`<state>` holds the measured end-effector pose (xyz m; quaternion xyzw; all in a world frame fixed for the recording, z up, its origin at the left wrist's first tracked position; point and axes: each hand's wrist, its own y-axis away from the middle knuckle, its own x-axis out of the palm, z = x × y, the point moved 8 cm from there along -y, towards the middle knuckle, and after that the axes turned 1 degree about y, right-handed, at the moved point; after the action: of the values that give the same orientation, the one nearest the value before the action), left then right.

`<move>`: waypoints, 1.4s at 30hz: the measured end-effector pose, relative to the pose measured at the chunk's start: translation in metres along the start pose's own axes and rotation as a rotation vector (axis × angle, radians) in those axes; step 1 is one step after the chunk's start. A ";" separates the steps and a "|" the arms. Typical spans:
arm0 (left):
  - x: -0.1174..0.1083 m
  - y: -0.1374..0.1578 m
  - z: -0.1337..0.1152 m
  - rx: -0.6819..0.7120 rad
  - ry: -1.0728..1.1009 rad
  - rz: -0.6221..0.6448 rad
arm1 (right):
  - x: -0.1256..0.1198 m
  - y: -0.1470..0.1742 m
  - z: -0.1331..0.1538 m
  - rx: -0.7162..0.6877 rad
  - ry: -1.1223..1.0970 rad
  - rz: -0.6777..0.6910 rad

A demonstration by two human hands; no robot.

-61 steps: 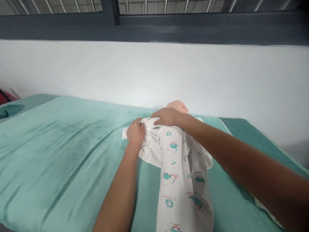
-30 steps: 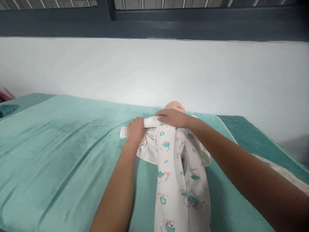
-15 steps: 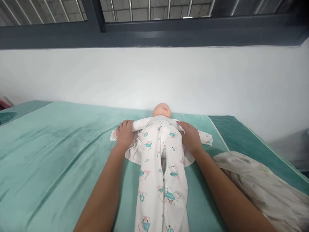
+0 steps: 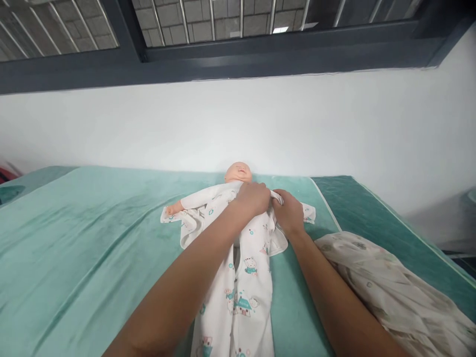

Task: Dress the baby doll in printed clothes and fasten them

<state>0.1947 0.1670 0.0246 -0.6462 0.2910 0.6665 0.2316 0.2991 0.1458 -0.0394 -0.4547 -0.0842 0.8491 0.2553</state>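
Note:
A baby doll (image 4: 238,172) lies on its back on the bed, head toward the wall. White printed baby trousers (image 4: 253,277) cover its front and legs, and a white printed baby jacket (image 4: 191,228) is spread open beneath it. One doll arm in a white sleeve (image 4: 201,197) stretches left, its hand resting on the jacket sleeve. My left hand (image 4: 255,198) reaches across the doll's chest, fingers curled at the white cloth by the shoulder; its fingertips are partly hidden. Beside it, my right hand (image 4: 289,212) pinches a fold of the white cloth.
A crumpled pale patterned cloth (image 4: 394,282) lies on the right, next to my right forearm. The bed has a light green cover (image 4: 92,238) with a darker green strip (image 4: 386,223). Behind it rise a white wall (image 4: 186,129) and a dark window frame (image 4: 241,59).
My left hand has moved right, from the doll's left-side arm across its chest to beside my right hand. The sleeved doll arm on the left is now uncovered. The view has tilted slightly.

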 end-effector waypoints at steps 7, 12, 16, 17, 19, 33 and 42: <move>0.031 -0.049 -0.016 -0.029 -0.090 0.155 | -0.001 -0.001 -0.001 0.064 0.001 0.010; 0.037 -0.060 -0.010 -0.043 -0.132 0.202 | -0.002 -0.003 -0.003 0.091 -0.001 0.026; 0.029 -0.057 0.003 -0.028 -0.160 0.211 | -0.003 -0.003 -0.017 0.167 -0.014 0.023; 0.026 -0.055 0.008 -0.030 -0.170 0.208 | -0.004 -0.003 -0.021 0.193 -0.018 0.017; 0.021 -0.052 0.013 -0.031 -0.190 0.203 | -0.003 -0.002 -0.027 0.231 -0.035 0.014; 0.027 -0.052 -0.014 0.187 -0.264 0.148 | 0.002 -0.004 -0.039 0.283 -0.206 -0.018; -0.009 -0.033 0.015 0.118 -0.345 0.058 | 0.001 -0.005 -0.064 0.335 -0.522 -0.127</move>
<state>0.2066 0.2019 0.0307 -0.4988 0.3039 0.7557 0.2961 0.3528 0.1454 -0.0752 -0.1668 -0.0340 0.9215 0.3490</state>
